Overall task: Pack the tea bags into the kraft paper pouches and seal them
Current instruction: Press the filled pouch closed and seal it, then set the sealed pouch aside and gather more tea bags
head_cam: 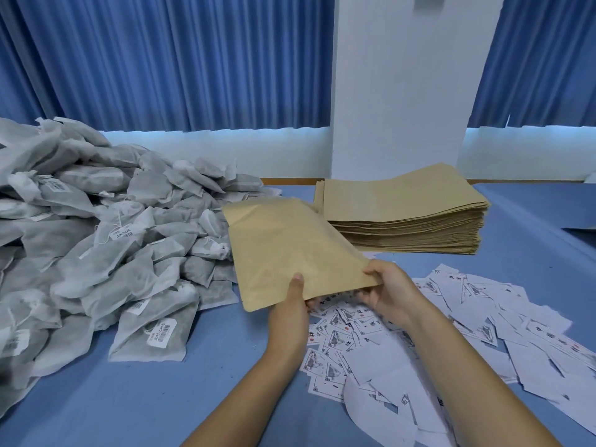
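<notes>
**Blue-covered table (pixel 154 401): one pouch in hand, no packing or sealing evident**

Item under work. A single kraft pouch (pixel 290 250) is held flat and slightly raised over the table's middle, between the heap of tea bags and the loose paper slips. It looks flat and empty. Which edge is its mouth cannot be told.

Grip. The left hand (pixel 290 314) holds the near edge, thumb on top and fingers underneath. The right hand (pixel 387 291) pinches the near right corner with curled fingers. Both hands are closed on this one pouch and carry nothing else.

Supplies. The tea bags (pixel 113 240) lie in a large loose heap on the left side of the table, its edge just beside the held pouch. The stack of pouches (pixel 403 214) stands tall and squared behind the hands, near the far edge. Printed paper slips (pixel 483 324) are scattered on the right, under and around the right forearm.

Progress, as judged. No filled or sealed pouch is in view. No sealing device is visible either. The work appears to be at or near its start: filling and sealing of this pouch remain, and so does nearly the whole heap.

Surroundings. Blue curtains (pixel 161 59) and a white pillar (pixel 400 91) stand behind the table.
</notes>
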The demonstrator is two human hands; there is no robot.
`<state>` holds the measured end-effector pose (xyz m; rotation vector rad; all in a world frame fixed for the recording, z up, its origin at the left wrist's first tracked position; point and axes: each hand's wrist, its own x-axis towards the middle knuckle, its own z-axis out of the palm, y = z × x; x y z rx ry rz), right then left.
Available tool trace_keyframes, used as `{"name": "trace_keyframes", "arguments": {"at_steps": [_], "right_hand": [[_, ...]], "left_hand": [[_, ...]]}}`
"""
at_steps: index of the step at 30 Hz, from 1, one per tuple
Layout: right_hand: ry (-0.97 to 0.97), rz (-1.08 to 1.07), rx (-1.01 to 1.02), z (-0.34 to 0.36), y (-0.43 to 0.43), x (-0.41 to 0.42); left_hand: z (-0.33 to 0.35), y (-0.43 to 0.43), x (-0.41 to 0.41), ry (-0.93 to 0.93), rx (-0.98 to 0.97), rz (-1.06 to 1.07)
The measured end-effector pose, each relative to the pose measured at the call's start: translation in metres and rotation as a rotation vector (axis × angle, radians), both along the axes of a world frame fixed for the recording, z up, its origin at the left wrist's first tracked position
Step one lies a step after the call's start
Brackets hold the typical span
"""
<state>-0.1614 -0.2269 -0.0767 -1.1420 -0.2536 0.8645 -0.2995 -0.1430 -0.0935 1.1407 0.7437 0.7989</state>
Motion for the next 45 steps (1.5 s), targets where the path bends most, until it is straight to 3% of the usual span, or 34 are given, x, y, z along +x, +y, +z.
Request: {"name": "trace_keyframes", "arguments": {"at_steps": [3, 6, 14, 18, 21, 24, 32, 37, 42, 45], "right_hand": [[-0.011, 0.102, -0.054, 0.002, -0.003, -0.007], [0.082, 0.151, 0.101, 0.002, -0.005, -0.013], [-0.081, 0.110, 0.203, 0.031, -0.020, -0.026], [-0.049, 0.189, 0.274, 0.042, -0.045, -0.030], [-0.053, 0.217, 0.282, 0.046, -0.057, -0.035], [-0.041, 0.174, 0.297, 0.045, -0.068, -0.040], [0.017, 0.073, 0.402, 0.042, -0.124, -0.029], [-0.057, -0.121, 0.497, 0.052, -0.180, -0.006], [-0.260, -0.485, 0.458, 0.062, -0.242, 0.036], [-0.312, -0.674, 0.500, 0.071, -0.275, 0.069]], "left_hand": [[0.000, 0.005, -0.005, 0.007, 0.123, 0.003], [0.005, 0.000, -0.007, 0.007, 0.147, 0.044], [0.039, -0.032, 0.001, -0.075, 0.364, 0.019], [0.052, -0.056, -0.002, -0.220, 0.446, 0.130], [0.053, -0.070, -0.005, -0.240, 0.627, 0.323], [0.054, -0.080, 0.001, -0.262, 0.604, 0.353], [0.061, -0.127, 0.026, -0.435, 0.671, 0.131], [0.065, -0.169, 0.059, -0.460, 0.702, -0.110], [0.091, -0.223, 0.115, -0.280, 0.456, -0.335], [0.118, -0.256, 0.147, -0.333, 0.117, -0.628]]}}
